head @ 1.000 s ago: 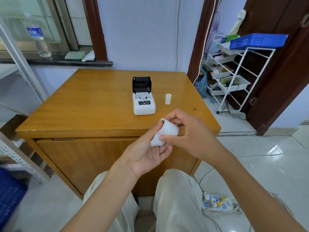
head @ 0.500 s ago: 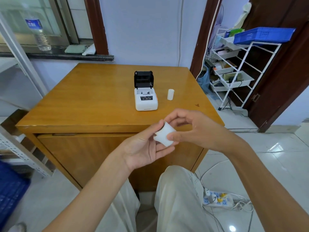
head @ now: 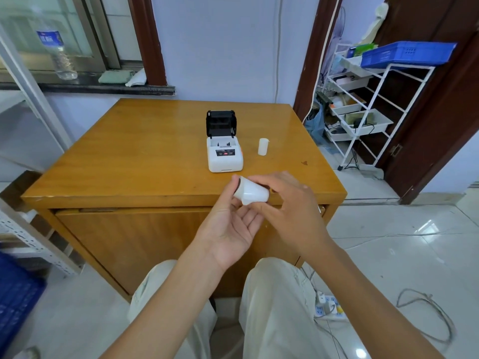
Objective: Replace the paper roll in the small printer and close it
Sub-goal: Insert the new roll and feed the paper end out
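A small white printer [head: 225, 156] stands on the wooden table [head: 145, 161] with its black lid tipped up and back, so the paper bay is open. A thin white paper roll [head: 262, 146] stands upright just right of it. Over the table's front edge, both hands hold a thicker white paper roll [head: 251, 194] lying on its side, its dark core end facing left. My left hand [head: 230, 229] cups it from below with the thumb on the core end. My right hand [head: 290, 211] pinches its right side.
A white wire rack [head: 368, 117] with trays and a blue crate stands right of the table by a dark door. A power strip [head: 327, 307] and cables lie on the tiled floor at my right. A water bottle [head: 55, 50] stands on the window sill, a blue crate [head: 13, 296] low left.
The hands with the roll have risen slightly toward the table edge, and the roll has been turned so its dark core end now shows. The printer and thin roll stay put.
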Demonstrator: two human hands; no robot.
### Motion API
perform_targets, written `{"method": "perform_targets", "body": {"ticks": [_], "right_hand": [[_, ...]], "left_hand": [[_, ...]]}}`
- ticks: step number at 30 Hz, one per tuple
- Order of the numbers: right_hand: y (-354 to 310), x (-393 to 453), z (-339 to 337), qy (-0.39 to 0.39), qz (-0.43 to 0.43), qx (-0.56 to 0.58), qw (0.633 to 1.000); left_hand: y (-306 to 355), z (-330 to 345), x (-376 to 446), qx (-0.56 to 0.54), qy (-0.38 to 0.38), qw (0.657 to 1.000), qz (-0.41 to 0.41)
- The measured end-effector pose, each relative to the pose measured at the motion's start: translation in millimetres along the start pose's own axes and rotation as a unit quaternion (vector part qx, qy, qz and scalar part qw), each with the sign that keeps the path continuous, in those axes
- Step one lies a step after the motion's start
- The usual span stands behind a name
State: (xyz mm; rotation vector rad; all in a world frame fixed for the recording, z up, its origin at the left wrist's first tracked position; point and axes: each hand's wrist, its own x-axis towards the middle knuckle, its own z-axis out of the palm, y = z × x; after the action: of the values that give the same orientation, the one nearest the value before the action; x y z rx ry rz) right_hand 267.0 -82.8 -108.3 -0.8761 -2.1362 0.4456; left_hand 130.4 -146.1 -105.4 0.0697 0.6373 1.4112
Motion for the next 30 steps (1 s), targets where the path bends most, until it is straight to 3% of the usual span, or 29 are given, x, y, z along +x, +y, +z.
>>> {"method": "perform_targets", "body": {"ticks": [4,7,9,13,16,20,22,25,30], "right_hand": [[9.7,11.9,-7.7,-0.048,0.025,0.075,0.996],[14.5,23.2,-10.7,-0.054,0.042,0.101,0.993],[18.6,34.1,-10.9,-0.047,0.051,0.126,0.990],[32.9,63.6,-9.8,-0.024,0.076,0.156,0.985],[44.1,86.5,-3.3,-0.005,0.098,0.170,0.981],[51.0,117.2,8.2,-0.010,0.094,0.151,0.984],[54.7,133.5,15.6,-0.019,0.092,0.134,0.986],[61.1,160.3,28.6,-0.038,0.096,0.117,0.988],[65.2,191.9,49.7,-0.101,0.080,0.076,0.989]], "left_hand": [[16.4,-1.8,3.5,0.085,-0.036,0.996,-0.018],[33.3,5.7,4.5,0.297,-0.010,0.954,0.035],[46.8,8.6,10.2,0.445,0.062,0.882,0.140],[87.9,-2.6,34.8,0.595,0.166,0.705,0.347],[117.5,-17.7,59.1,0.695,0.177,0.595,0.363],[146.4,-33.6,90.5,0.851,0.104,0.416,0.302],[155.9,-37.3,104.4,0.889,0.065,0.358,0.276],[168.5,-34.6,121.1,0.899,0.038,0.342,0.271],[181.4,-40.2,138.6,0.867,0.004,0.416,0.273]]}}
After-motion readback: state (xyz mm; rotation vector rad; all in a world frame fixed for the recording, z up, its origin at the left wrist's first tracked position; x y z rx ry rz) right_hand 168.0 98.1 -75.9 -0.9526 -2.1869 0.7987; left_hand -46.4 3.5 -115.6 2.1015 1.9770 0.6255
